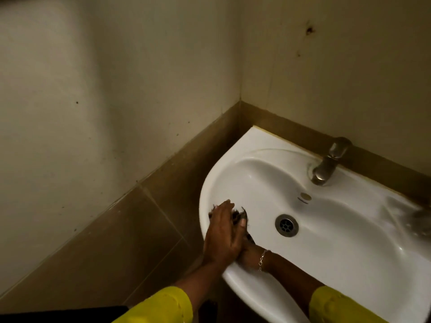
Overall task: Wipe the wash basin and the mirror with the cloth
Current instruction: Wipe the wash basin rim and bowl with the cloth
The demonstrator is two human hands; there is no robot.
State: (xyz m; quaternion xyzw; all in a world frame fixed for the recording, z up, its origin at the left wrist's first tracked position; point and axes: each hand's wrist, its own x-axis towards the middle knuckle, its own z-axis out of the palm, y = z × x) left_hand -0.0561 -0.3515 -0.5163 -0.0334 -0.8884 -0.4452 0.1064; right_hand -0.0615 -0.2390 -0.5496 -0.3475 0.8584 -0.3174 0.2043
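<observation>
The white wash basin (261, 173) is fixed in the corner, and its rim and bowl look wet and shiny. A dark, frayed cloth (237, 216) lies on the basin's left rim. My left hand (222, 234) lies flat on top of it, fingers straight and thumb out to the right. My right hand (250, 255), with a bracelet at the wrist, is tucked under the left palm on the front rim, so its fingers are hidden. The mirror is not in view.
A metal tap (326, 166) stands at the basin's back edge, with the overflow hole and the drain (286, 225) below it. A blurred grey thing (419, 221) sits on the right rim. Brown tiled walls close in at the left and back.
</observation>
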